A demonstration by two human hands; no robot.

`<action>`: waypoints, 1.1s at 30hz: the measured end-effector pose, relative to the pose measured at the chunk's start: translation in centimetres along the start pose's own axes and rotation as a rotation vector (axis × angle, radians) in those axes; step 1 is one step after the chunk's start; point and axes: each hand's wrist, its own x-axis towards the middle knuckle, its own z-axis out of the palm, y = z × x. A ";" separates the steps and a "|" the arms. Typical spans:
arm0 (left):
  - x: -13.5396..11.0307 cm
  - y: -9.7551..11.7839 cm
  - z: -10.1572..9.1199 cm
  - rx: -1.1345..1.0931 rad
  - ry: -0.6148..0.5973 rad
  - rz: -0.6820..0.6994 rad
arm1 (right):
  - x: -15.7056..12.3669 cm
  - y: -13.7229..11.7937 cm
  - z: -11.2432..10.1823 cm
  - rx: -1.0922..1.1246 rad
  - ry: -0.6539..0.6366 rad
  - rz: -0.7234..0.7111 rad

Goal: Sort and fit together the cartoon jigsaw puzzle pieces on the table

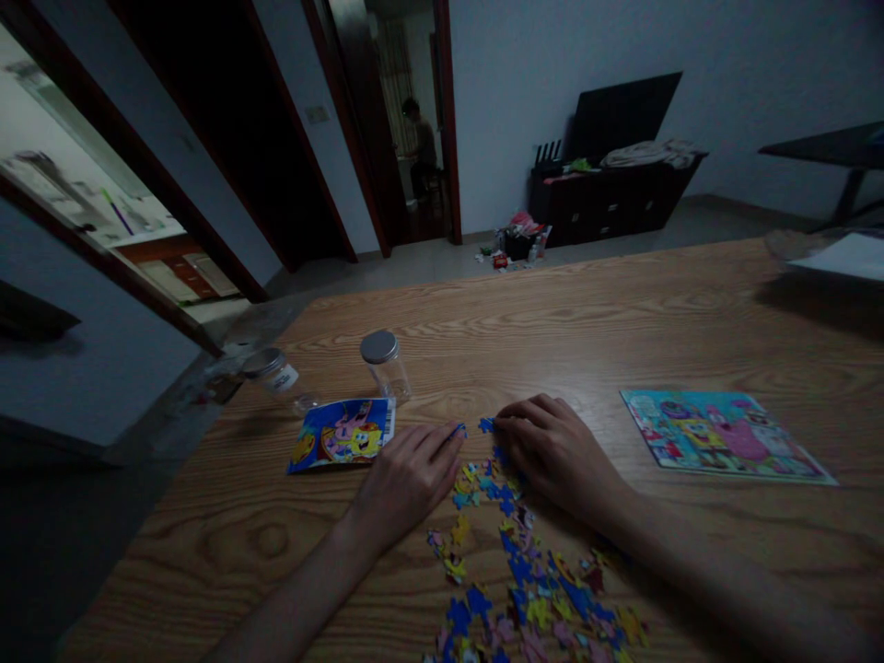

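Note:
My left hand [412, 468] rests over the table with its fingers closed on a small blue puzzle piece [459, 430]. Opposite it, my right hand [552, 451] pinches another blue puzzle piece [487, 424] at its fingertips; a narrow gap parts the two pieces. Loose jigsaw pieces [517, 562] in blue, yellow and pink lie scattered between and below my forearms. Beside my left hand is a blue cartoon picture packet [350, 433]. A cartoon picture sheet [725, 435] lies flat to the right of my right hand.
Two clear jars with metal lids, one upright [388, 364] and one farther left [272, 370], stand behind the packet on the wooden table [552, 313]. A dark cabinet [614, 203] with a black screen [625, 115] is by the wall. Another person [421, 147] sits beyond the doorway.

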 end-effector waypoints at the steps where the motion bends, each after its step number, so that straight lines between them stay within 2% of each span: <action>1: 0.0 0.0 0.0 -0.001 0.004 -0.002 | 0.0 0.0 0.0 -0.002 -0.001 0.001; 5: -0.1 -0.1 0.1 -0.006 0.016 -0.010 | 0.0 -0.1 -0.1 0.029 0.005 0.003; 12: -0.2 -0.3 0.1 -0.016 0.020 -0.041 | 0.0 0.1 -0.4 0.143 0.103 0.044; 18: -0.1 -0.3 0.1 -0.057 0.053 -0.086 | -0.2 -0.4 -2.4 0.291 0.119 0.150; 23: -0.4 -0.7 0.2 -0.260 0.102 -0.224 | -3.2 -1.7 -4.9 0.272 0.001 0.155; 26: -0.2 -0.9 -0.3 -0.411 0.129 -0.343 | -6.1 -1.8 -5.7 0.204 -0.011 0.131; 30: 0.1 -0.8 -1.9 -0.518 0.058 -0.350 | -9.1 -0.4 -5.9 0.172 0.018 0.120; 33: -0.4 -0.1 -3.1 -0.550 0.018 -0.371 | -10.2 0.4 -6.1 0.181 0.020 0.118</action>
